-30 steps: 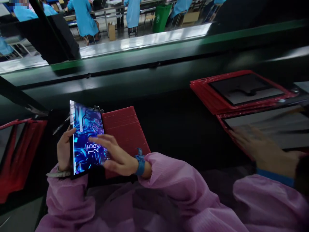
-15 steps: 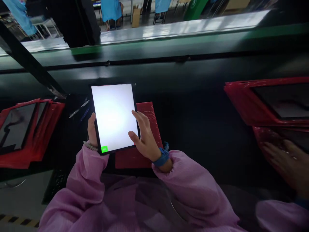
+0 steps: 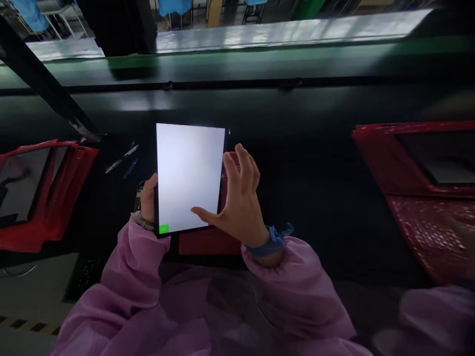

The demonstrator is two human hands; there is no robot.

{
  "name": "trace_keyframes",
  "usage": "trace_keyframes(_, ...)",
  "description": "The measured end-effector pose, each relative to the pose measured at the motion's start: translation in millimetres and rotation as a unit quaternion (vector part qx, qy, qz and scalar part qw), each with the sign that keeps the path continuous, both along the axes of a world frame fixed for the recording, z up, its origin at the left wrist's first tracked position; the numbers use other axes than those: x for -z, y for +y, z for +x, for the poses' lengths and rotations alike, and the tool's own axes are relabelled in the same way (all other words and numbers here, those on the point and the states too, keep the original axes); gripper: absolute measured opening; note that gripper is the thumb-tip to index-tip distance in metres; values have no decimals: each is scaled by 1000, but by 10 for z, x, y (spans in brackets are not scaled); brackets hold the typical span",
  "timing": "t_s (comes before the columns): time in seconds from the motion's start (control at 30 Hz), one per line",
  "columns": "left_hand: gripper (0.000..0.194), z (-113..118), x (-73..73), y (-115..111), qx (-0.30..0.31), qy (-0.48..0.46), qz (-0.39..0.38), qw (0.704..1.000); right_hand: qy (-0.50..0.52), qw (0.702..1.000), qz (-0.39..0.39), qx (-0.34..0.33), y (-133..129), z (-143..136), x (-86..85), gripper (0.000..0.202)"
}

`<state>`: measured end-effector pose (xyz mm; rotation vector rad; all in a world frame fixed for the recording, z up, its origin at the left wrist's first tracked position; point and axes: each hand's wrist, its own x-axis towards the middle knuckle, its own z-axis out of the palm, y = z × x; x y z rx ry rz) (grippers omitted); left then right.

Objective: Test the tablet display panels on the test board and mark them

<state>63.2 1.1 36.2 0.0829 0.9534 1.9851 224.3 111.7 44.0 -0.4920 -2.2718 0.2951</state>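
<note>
A tablet (image 3: pixel 189 173) with a lit white screen and a small green patch at its lower left corner is held up over the dark bench. My left hand (image 3: pixel 148 198) grips its left edge, thumb at the side and the other fingers hidden behind. Over the tablet's lower right side, my right hand (image 3: pixel 241 198) is spread, thumb stretched across the screen; whether the thumb touches the glass I cannot tell. Beneath them lies a red padded sleeve (image 3: pixel 208 244), partly covered by the tablet and my right hand.
Two pens (image 3: pixel 121 159) lie left of the tablet. Red sleeves with dark-screened tablets (image 3: pixel 22 183) are stacked at far left. More red sleeves (image 3: pixel 374 153) lie at the right, where a co-worker's pink sleeve (image 3: pixel 438 311) reaches in. A dark slanted post (image 3: pixel 44 84) stands at the left.
The tablet has shifted right and turned slightly in my left hand. My right hand has moved right, its fingers rising off the screen. At the right, the co-worker's sleeves have been shifted.
</note>
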Motion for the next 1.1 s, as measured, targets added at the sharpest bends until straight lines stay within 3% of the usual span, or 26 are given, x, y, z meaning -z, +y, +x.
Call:
trace_keyframes(0.1,42,67,13,13,58,1,-1,998,-73,997,30,-19,-64,-91,-155,109)
trace_keyframes(0.23,35,92,35,17,35,17,9,999,-124,990,62,-32,-129,-181,-190,104)
trace_keyframes(0.4,40,82,55,-17,71,-8,29,997,-20,988,154,-7,-199,-169,-65,34)
trace_keyframes(0.47,45,90,66,-27,90,-22,38,995,26,983,182,-3,-215,-170,-41,21)
trace_keyframes(0.63,48,116,54,-13,75,-19,52,996,89,987,134,-16,-223,-71,-126,23)
trace_keyframes(0.73,50,104,35,-11,95,-27,44,994,108,989,97,15,-253,96,-176,27)
trace_keyframes(0.97,48,73,18,-33,115,-56,40,991,-28,993,97,54,-308,345,-97,28)
trace_keyframes(1.1,52,69,26,-44,127,-63,51,989,-17,992,108,69,-202,471,-405,26)
